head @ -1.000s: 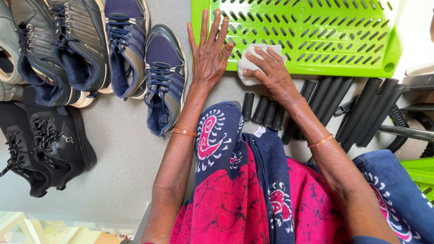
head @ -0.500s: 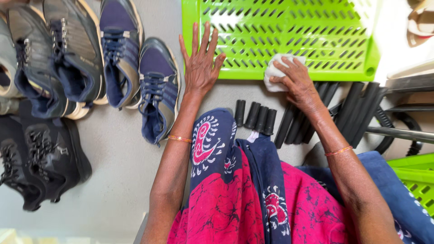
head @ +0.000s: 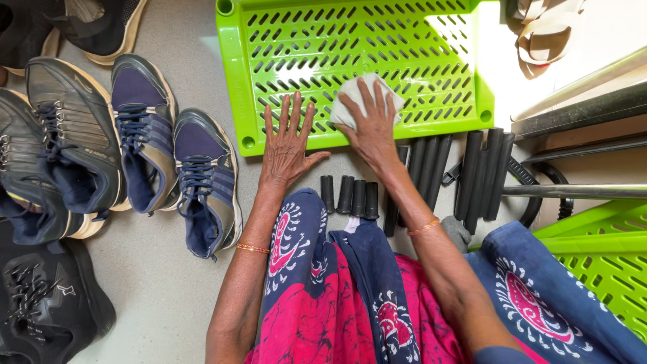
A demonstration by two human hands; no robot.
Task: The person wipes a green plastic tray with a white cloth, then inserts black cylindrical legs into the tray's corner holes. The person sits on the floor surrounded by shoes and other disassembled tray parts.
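Floor: grey speckled floor under everything; we sit on it, red and blue patterned cloth over our lap.
Shelf panel: bright green slotted plastic shelf panel lies flat on the floor ahead of us, its near edge just past our fingertips.
Right hand: our right hand rests flat on a pale folded cloth, fingers spread over it and pressing it onto the panel's near half.
Left hand: our left hand lies open, palm down, fingers fanned; the fingertips reach onto the panel's near rim, the heel rests on the floor. It holds nothing.
Cloth position: under the right hand, just right of the left hand, the two not touching.
Tubes: short black tubes lie between our wrists; longer black tubes lie right of the right forearm.
Shoes: navy sneakers and black shoes line the left side.
Second panel: another green panel at lower right.
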